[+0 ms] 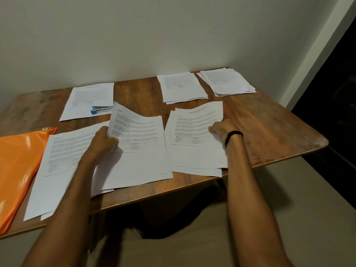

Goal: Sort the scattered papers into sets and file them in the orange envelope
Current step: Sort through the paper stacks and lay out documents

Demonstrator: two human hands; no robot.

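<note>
Wood-grain table point(260, 128) stands against a pale wall point(134, 35) in the head view, with printed papers spread over it in separate piles. The orange envelope point(17, 166) lies flat at the near left end of the table, its right edge tucked under the near left pile point(63, 157). The left forearm crosses that pile, and the left hand point(105, 140) grips the left edge of the middle sheets point(138, 135), thumb on top and fingers curled beneath, so that their far part is lifted and bowed off the table. Just beside them, on the right, lies the near right pile point(192, 135), loosely fanned and reaching the table's near edge. The right hand point(221, 131) rests on its right side, knuckles up and fingers bent down onto the top sheet; I cannot tell whether it pinches a sheet or only presses. A black wristband point(233, 136) circles that wrist. Farther back, a blue and silver stapler point(101, 109) sits on the near corner of the far left sheet point(90, 97). Two more piles, one point(182, 87) beside the other point(227, 81), lie near the wall at the far right.
</note>
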